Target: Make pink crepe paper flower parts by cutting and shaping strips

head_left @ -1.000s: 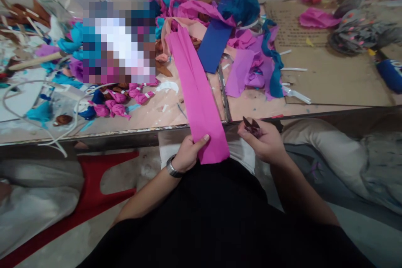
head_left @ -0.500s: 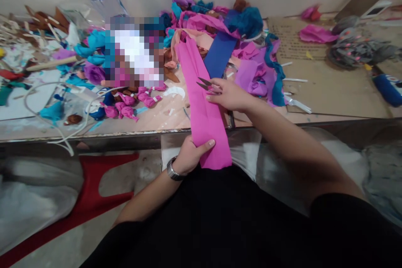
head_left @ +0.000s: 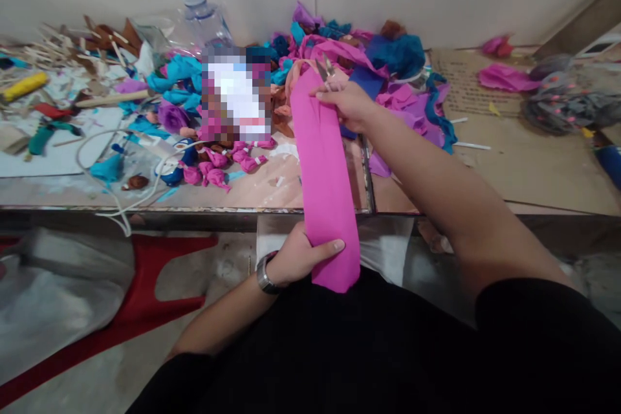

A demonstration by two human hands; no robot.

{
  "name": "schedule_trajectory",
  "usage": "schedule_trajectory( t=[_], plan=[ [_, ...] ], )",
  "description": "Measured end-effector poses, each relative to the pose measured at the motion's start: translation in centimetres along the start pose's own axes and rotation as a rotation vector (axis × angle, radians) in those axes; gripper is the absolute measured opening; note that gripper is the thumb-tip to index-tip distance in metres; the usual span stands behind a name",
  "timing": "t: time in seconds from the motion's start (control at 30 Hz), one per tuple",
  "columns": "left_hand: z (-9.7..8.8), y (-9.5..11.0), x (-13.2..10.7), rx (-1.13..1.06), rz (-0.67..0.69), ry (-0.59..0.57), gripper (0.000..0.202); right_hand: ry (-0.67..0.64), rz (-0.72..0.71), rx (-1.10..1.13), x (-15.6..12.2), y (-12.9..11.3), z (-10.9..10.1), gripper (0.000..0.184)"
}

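While the left hand [head_left: 305,252] grips the near end of the pink strip [head_left: 330,187], thumb on top and fingers hidden beneath, the right hand [head_left: 353,103] grasps scissors [head_left: 324,71] whose blades point away from the body. The right fingers also touch the strip near its far end; whether they pinch it or only press on it, I cannot tell. The strip runs lengthwise between the two hands, crossing the edge of the table [head_left: 264,189]. A watch [head_left: 266,273] sits on the left wrist. Just beyond the right hand lies a heap [head_left: 398,55] of crumpled paper, and a blue strip [head_left: 367,81] shows partly behind that hand. Buds [head_left: 214,176] lie to the left of the pink strip, with a cable [head_left: 127,228] farther left. A bottle [head_left: 206,24] stands beyond both hands, to their left. Well right of the hands lie cardboard [head_left: 509,168] and a grey bundle [head_left: 557,103]
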State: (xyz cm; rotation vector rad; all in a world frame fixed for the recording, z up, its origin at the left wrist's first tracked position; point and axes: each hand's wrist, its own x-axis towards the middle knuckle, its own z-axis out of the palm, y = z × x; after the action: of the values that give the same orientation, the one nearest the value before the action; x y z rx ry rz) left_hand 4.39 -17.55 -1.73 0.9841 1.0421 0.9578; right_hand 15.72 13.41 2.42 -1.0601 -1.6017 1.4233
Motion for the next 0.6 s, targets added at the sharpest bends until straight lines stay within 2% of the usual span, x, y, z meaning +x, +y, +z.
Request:
schedule_trajectory(
  t=[0.1,0.17,0.37,0.47,0.53,0.6],
  plan=[
    [-0.3,1.3,0.2,0.013,-0.017,-0.045,0.053,0.019,-0.039,0.079,2.8,-0.3,-1.3,0.017],
    [-0.7,2.3,0.6,0.038,-0.022,-0.061,0.055,0.018,-0.091,0.103,4.6,-0.9,-2.3,0.024],
    [-3.6,6.9,3.0,0.189,-0.017,-0.071,0.047,0.031,-0.254,0.14,10.2,-2.9,-4.5,0.069],
    [-5.5,9.1,4.7,0.367,0.082,-0.034,0.052,0.052,-0.271,0.097,13.1,-2.8,-5.3,0.089],
    [-6.7,10.2,6.0,0.494,0.152,-0.005,0.062,0.086,-0.273,0.037,14.8,-2.3,-5.7,0.089],
    [-7.6,10.9,7.3,0.569,0.16,-0.004,0.072,0.138,-0.249,-0.054,16.3,-1.5,-6.0,0.081]
  ],
)
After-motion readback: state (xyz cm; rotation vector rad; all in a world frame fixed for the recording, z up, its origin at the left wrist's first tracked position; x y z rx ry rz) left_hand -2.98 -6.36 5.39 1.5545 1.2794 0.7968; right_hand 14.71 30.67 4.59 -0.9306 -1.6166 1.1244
